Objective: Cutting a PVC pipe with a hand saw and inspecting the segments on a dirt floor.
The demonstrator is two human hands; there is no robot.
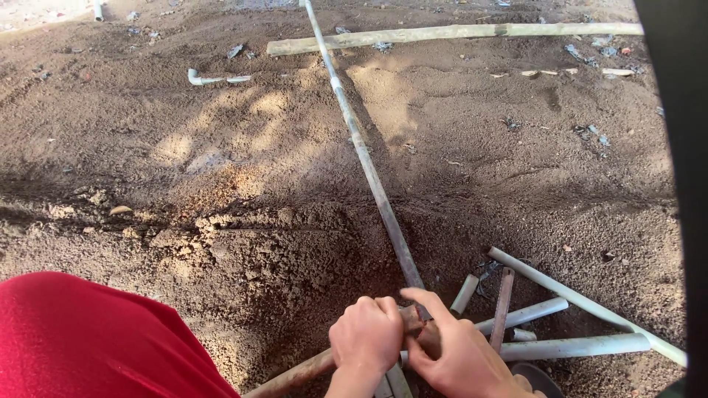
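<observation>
Gripped a brown stick [295, 376] tight in the left hand [366, 339], low down near the front, just where the long grey pipe [369, 169] ended. Curled the right hand [461, 357] round the same spot, touching the left one. Could have slipped there, with dusty dirt [243, 147] on everything and two hands squeezed onto one small place. Could have pinched a finger between stick and pipe as well. Could have bumped the white pipe pieces [568, 346] lying just beside. Felt rough and rusty, most likely, along that stick. Saw a thin, straight, dirty pipe running far over crumbly brown ground. Saw smooth round white tubes, a flat rusty bar [503, 298], and a pale bamboo pole [457, 33] far off.
</observation>
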